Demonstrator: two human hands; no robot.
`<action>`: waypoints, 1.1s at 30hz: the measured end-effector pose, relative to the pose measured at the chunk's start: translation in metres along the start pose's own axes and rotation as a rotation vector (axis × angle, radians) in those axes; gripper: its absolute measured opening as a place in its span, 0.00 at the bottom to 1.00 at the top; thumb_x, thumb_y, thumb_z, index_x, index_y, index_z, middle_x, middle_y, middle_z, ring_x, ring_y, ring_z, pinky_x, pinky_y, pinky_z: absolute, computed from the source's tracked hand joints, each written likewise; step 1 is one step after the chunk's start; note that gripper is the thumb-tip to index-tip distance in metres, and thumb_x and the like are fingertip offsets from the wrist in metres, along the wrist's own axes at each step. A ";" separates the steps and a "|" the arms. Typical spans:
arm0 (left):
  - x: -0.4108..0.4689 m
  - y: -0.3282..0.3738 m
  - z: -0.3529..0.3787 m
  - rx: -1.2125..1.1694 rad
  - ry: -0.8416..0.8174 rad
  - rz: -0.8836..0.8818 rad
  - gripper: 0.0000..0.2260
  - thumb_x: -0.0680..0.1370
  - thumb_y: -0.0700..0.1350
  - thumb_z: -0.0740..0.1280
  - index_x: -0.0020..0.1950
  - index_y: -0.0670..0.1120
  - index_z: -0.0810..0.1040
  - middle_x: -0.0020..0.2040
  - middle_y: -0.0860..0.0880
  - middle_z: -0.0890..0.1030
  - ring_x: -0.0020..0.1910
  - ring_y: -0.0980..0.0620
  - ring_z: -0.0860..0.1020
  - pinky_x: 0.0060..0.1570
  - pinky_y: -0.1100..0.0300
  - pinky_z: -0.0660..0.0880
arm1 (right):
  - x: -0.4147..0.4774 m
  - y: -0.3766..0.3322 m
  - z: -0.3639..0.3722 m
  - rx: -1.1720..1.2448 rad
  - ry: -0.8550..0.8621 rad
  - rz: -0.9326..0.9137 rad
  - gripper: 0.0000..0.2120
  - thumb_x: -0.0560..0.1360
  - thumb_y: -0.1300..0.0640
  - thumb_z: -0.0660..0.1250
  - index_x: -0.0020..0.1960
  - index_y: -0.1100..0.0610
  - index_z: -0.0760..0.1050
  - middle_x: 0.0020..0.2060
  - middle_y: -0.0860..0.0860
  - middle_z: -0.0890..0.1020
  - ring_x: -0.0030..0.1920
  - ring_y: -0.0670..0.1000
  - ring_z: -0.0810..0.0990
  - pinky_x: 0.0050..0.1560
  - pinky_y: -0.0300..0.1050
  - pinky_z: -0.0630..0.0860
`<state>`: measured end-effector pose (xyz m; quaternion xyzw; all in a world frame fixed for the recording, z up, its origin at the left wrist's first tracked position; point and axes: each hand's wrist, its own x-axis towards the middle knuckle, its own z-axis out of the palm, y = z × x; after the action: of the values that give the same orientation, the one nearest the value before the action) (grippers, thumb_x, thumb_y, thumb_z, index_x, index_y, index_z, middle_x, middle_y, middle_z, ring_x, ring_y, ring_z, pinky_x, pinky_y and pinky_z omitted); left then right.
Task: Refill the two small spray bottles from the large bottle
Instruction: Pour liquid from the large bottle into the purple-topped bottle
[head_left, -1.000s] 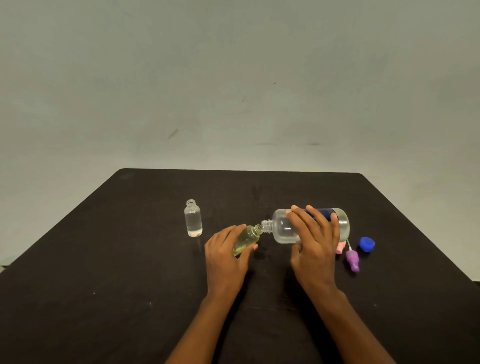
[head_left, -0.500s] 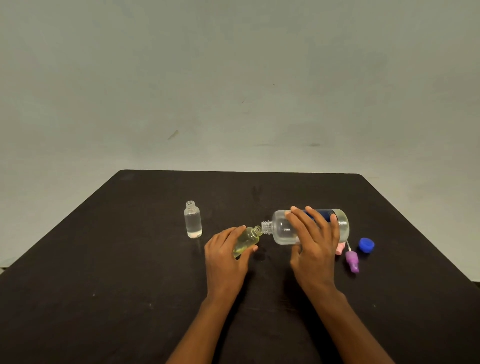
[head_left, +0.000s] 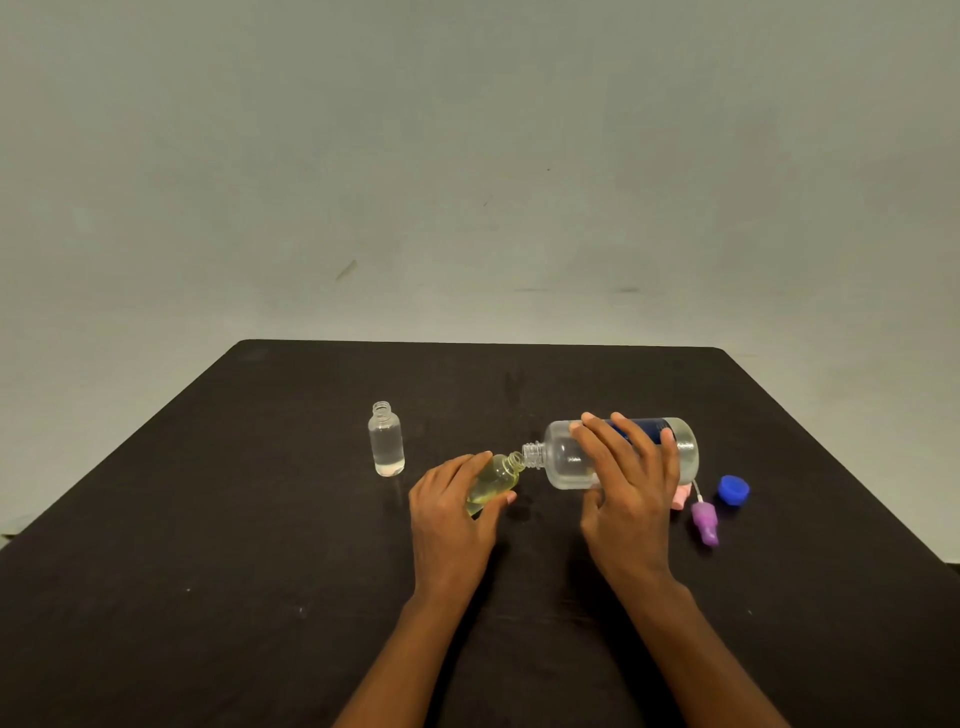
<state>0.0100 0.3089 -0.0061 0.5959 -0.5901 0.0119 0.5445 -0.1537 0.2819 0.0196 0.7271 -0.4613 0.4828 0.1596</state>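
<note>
The right hand (head_left: 631, 499) grasps the large bottle (head_left: 571, 460), tipped sideways, its neck meeting the small yellowish bottle (head_left: 496, 480) grasped by the left hand (head_left: 449, 519). Another small bottle (head_left: 386, 441) stands upright left of both hands.

Dark table (head_left: 208, 571), plain grey wall (head_left: 467, 156)
</note>
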 end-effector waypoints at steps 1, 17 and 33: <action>0.000 0.000 0.000 0.000 -0.001 0.000 0.21 0.65 0.45 0.79 0.57 0.49 0.80 0.52 0.56 0.81 0.52 0.58 0.75 0.56 0.60 0.65 | 0.000 0.000 0.000 -0.001 0.001 0.000 0.41 0.56 0.80 0.70 0.64 0.54 0.70 0.63 0.52 0.78 0.68 0.54 0.69 0.76 0.52 0.47; 0.000 -0.002 0.001 -0.007 0.005 0.006 0.21 0.65 0.45 0.79 0.56 0.49 0.80 0.51 0.56 0.81 0.52 0.60 0.74 0.57 0.63 0.64 | -0.001 0.000 0.001 0.009 0.004 0.005 0.41 0.56 0.80 0.70 0.64 0.54 0.70 0.63 0.52 0.77 0.67 0.54 0.70 0.76 0.53 0.47; 0.000 0.000 0.000 -0.004 0.005 0.012 0.21 0.65 0.45 0.79 0.56 0.49 0.81 0.51 0.56 0.81 0.52 0.63 0.72 0.56 0.65 0.63 | -0.002 0.001 0.001 0.007 0.005 0.006 0.40 0.57 0.80 0.70 0.64 0.54 0.71 0.63 0.51 0.77 0.67 0.54 0.70 0.76 0.54 0.48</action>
<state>0.0099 0.3086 -0.0062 0.5913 -0.5925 0.0155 0.5470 -0.1540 0.2813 0.0174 0.7248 -0.4616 0.4868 0.1569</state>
